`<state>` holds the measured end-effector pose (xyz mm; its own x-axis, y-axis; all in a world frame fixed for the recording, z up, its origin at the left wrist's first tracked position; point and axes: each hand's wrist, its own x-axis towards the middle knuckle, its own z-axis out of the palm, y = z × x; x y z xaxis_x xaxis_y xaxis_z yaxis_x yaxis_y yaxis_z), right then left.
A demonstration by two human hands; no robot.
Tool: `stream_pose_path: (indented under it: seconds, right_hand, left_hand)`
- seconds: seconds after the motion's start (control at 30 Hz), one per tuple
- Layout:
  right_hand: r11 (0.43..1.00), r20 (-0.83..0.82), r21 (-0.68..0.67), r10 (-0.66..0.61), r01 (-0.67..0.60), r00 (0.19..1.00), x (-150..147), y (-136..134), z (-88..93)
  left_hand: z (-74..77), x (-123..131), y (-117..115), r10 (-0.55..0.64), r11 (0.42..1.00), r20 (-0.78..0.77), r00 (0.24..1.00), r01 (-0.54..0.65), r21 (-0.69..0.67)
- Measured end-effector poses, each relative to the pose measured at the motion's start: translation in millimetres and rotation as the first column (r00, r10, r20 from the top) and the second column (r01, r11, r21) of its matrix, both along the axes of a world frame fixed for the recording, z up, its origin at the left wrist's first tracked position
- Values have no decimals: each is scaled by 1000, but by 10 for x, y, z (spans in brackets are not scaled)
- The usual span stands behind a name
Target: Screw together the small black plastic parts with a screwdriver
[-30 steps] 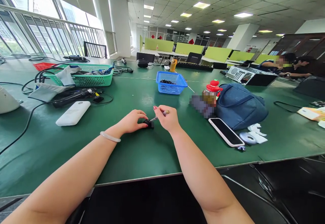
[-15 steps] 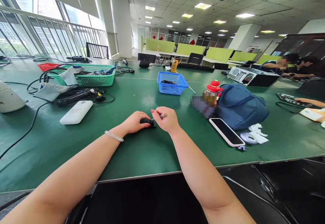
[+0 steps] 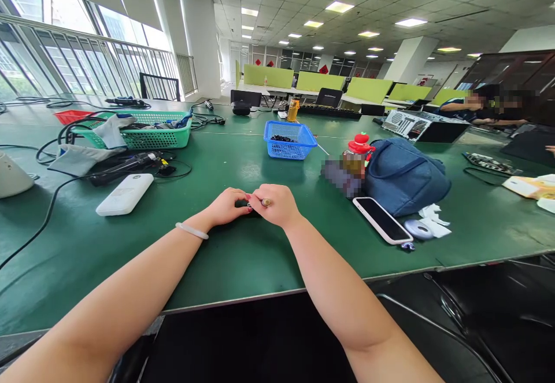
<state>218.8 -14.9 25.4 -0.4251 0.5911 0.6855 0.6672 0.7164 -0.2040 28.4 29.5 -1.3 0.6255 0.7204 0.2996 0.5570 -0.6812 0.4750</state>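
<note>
On the green table (image 3: 225, 267), just in front of me, my left hand (image 3: 226, 206) is closed around a small black part (image 3: 241, 203), mostly hidden by the fingers. My right hand (image 3: 278, 203) is wrapped round a slim tool that looks like a screwdriver (image 3: 266, 202). Only its round brownish handle end shows, poking out of the fist; its tip is hidden. The fingertips of both hands meet over the black part. A blue basket (image 3: 289, 150) with small black pieces in it stands beyond the hands.
At left lie a white power bank (image 3: 125, 195), cables and a green basket (image 3: 151, 138) with gloves. To the right are a phone (image 3: 382, 220), a blue bag (image 3: 407, 180) and a red-lidded jar (image 3: 358, 150). Other people sit at the far right, near a computer case (image 3: 427, 125).
My right hand has shifted left and closed in on the left hand, covering most of the black part and the tool's shaft. The view has turned slightly.
</note>
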Motion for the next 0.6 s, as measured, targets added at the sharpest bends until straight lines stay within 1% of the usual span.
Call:
stream_pose_path:
  seconds: [0.17, 0.37, 0.43, 0.5, 0.53, 0.6]
  right_hand:
    - [1000, 33, 12, 15, -16, 999, -3, -2, -7]
    - [1000, 5, 16, 9, -10, 1000, -9, 7, -42]
    - [1000, -70, -9, 15, -15, 997, -13, 19, -53]
    - [997, -219, -71, -8, -8, 976, -4, 43, -55]
    - [994, -314, -108, -30, -4, 949, 8, 60, -52]
    - [985, -496, -174, -80, -8, 864, 44, 97, -40]
  left_hand:
    - [4, 6, -11, 24, 1000, -16, 1000, -24, 7]
    - [-21, 7, 1, 72, 997, -58, 996, -70, 33]
    - [-44, -1, 13, 87, 996, -71, 994, -85, 40]
    - [-61, -10, 18, 96, 994, -84, 992, -92, 52]
    - [-66, -13, 17, 98, 994, -89, 991, -93, 56]
    - [-65, -16, 8, 107, 993, -96, 990, -102, 59]
